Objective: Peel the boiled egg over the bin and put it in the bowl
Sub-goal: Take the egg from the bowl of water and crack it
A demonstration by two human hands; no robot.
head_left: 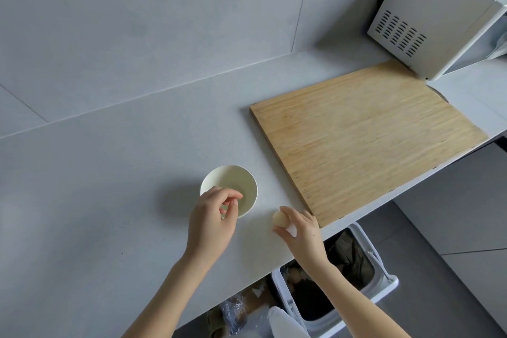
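A pale boiled egg (279, 219) is held against the countertop near its front edge, gripped by the fingers of my right hand (300, 230). A white patch shows at its lower end beside my fingers. The small cream bowl (248, 181) stands just left of the egg. My left hand (212, 221) hovers over the bowl's near rim with fingers loosely curled, thumb and fingertips close together; whether it holds anything is unclear. The white bin (384, 280) with a dark liner stands on the floor below the counter edge, under my right forearm.
A wooden cutting board (362, 140) lies right of the bowl, reaching the counter's front edge. A white microwave (433, 16) stands at the back right. A tiled wall rises behind the grey countertop (96, 186). Crumpled foil and scraps lie on the floor left of the bin.
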